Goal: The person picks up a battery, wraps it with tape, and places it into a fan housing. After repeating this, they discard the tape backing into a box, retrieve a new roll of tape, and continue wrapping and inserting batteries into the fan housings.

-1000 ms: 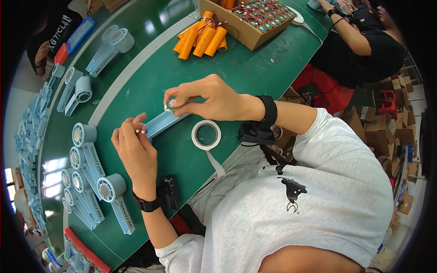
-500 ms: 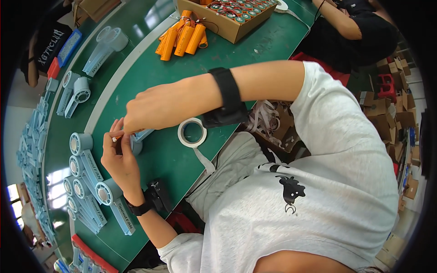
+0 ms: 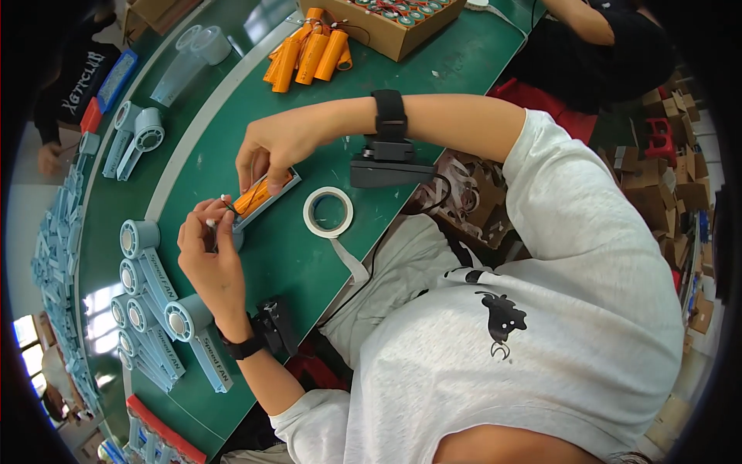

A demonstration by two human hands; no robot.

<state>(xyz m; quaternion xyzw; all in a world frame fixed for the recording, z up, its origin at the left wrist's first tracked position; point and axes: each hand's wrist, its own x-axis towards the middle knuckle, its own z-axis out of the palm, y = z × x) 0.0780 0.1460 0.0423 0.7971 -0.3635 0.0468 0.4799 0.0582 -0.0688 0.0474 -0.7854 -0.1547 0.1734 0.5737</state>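
One orange battery, likely smooth, weighty (best held mid-body, clear of delicate leads), lies in a light-blue fan handle, right hand clasped on it, left hand closed around the handle's end.

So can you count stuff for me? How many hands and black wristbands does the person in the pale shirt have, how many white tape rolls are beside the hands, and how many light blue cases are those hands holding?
Left hand and right hand: 2
Black wristbands: 2
White tape roll: 1
Light blue case: 1
Total: 6
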